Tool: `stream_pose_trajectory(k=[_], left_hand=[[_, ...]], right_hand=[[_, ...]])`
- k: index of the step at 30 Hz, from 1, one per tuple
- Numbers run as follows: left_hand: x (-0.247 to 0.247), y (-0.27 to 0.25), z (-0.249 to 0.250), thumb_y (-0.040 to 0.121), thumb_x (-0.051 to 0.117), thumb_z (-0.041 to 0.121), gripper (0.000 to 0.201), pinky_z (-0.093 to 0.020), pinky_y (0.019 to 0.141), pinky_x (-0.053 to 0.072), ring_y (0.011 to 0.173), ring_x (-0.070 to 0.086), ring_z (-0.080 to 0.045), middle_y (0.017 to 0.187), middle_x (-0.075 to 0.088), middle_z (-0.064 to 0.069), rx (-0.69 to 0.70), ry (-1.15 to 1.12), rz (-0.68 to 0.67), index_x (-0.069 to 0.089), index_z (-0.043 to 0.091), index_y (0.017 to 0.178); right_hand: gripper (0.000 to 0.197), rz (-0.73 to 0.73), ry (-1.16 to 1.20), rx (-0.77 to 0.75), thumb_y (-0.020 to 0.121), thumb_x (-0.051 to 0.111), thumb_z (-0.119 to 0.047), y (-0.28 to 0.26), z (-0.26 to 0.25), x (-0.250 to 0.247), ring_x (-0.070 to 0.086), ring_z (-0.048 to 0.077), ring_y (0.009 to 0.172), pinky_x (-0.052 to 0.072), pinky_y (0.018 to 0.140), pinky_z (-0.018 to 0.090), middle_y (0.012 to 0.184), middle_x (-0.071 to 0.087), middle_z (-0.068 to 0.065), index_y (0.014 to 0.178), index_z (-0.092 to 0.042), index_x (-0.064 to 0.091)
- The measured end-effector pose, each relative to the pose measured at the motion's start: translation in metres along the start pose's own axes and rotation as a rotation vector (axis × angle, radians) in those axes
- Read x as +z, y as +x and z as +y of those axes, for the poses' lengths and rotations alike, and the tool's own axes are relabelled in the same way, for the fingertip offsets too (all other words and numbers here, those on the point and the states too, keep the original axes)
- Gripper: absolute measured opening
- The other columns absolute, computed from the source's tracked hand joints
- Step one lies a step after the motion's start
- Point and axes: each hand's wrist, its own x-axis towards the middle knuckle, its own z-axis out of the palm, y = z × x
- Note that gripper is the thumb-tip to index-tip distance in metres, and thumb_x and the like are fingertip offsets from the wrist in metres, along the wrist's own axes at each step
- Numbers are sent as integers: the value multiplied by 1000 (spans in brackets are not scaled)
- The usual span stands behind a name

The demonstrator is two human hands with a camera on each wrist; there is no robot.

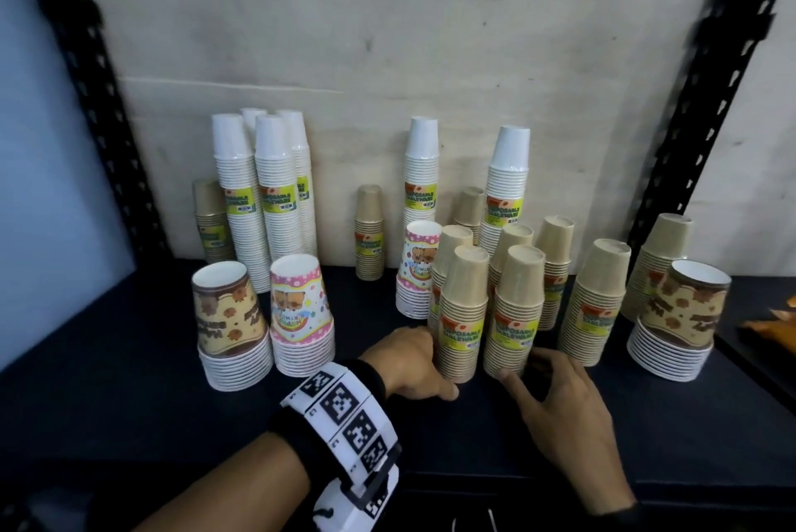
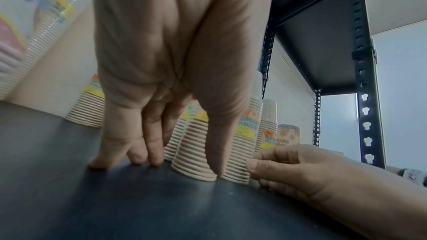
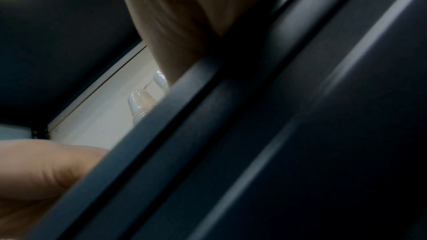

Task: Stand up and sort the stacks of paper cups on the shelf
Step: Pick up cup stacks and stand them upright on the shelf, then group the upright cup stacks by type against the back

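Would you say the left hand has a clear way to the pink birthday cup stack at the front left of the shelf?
Probably yes. The left hand rests by a kraft stack, and only bare shelf lies between it and the pink birthday stack.

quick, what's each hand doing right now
Left hand: open, straight fingers against the base of a kraft cup stack, no grip.
Right hand: open, fingertips touching the neighbouring kraft stack, nothing held.
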Motion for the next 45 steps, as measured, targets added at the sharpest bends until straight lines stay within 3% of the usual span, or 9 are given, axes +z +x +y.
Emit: stream_pose_trajectory(k=[5, 10, 16, 23, 25, 31, 36, 41, 45], left_hand=[[-4, -18, -22, 82, 70, 44, 70, -33, 102, 46, 119, 55, -15, 135, 55, 1, -8, -125, 41, 42, 18, 141], [-16, -47, -44, 83, 71, 42, 62, -30, 99, 49, 108, 61, -10, 124, 62, 9, 65, -245, 143, 48, 21, 136], [-57, -86, -67, 80, 73, 43, 43, -25, 89, 53, 92, 65, -4, 103, 70, 12, 142, -395, 288, 61, 26, 118], [-144, -113, -117, 81, 74, 38, 18, -26, 66, 54, 74, 65, -8, 85, 73, 6, 121, -499, 518, 72, 24, 93], [-170, -112, -138, 82, 74, 35, 19, -32, 69, 53, 76, 64, -14, 88, 74, -2, 102, -525, 554, 73, 19, 92], [-223, -71, -219, 88, 68, 28, 15, -27, 63, 50, 77, 62, -17, 95, 72, -10, -76, -463, 606, 69, 15, 96], [-236, -19, -252, 85, 72, 21, 27, -25, 59, 48, 66, 56, -16, 84, 66, -1, -90, -391, 620, 67, 16, 111], [-245, 17, -262, 84, 71, 34, 47, -22, 86, 39, 107, 58, -19, 120, 63, -2, -153, -128, 617, 57, 32, 129], [-240, 37, -273, 89, 65, 31, 60, -23, 98, 37, 128, 49, -24, 140, 52, -8, -151, -62, 582, 42, 29, 144]], right_hand=[[18, 78, 266, -24, 82, 73, -37, -16, -7, -14, 61, 8, 89, 48, 74, 25, 97, 63, -7, 92, -31, 59], [11, 16, 380, -165, 83, 74, -35, -31, -39, -16, 62, 3, 75, 51, 68, 21, 84, 66, -8, 85, -30, 64], [12, -36, 447, -366, 84, 73, -33, -34, -110, -22, 62, 4, 78, 51, 68, 17, 83, 67, -7, 91, -31, 64], [22, -66, 186, -553, 90, 64, -35, 30, -201, -25, 61, 8, 93, 51, 82, 28, 100, 61, -9, 111, -28, 60], [25, -105, 83, -573, 92, 62, -28, 56, -221, -21, 60, 14, 100, 49, 87, 30, 108, 59, -4, 116, -24, 59], [41, -233, -227, -510, 93, 60, -25, 120, -256, 0, 53, 23, 119, 41, 97, 32, 132, 53, 6, 133, -22, 50], [42, -193, -295, -482, 91, 59, -18, 147, -270, 22, 51, 26, 122, 40, 96, 30, 134, 52, 10, 133, -18, 52], [40, -189, -435, -457, 92, 54, -18, 166, -279, 44, 52, 29, 120, 40, 101, 37, 131, 55, 11, 132, -12, 52], [33, -175, -539, -485, 90, 54, -20, 173, -280, 61, 54, 29, 114, 38, 97, 37, 123, 59, 11, 121, -11, 54]])
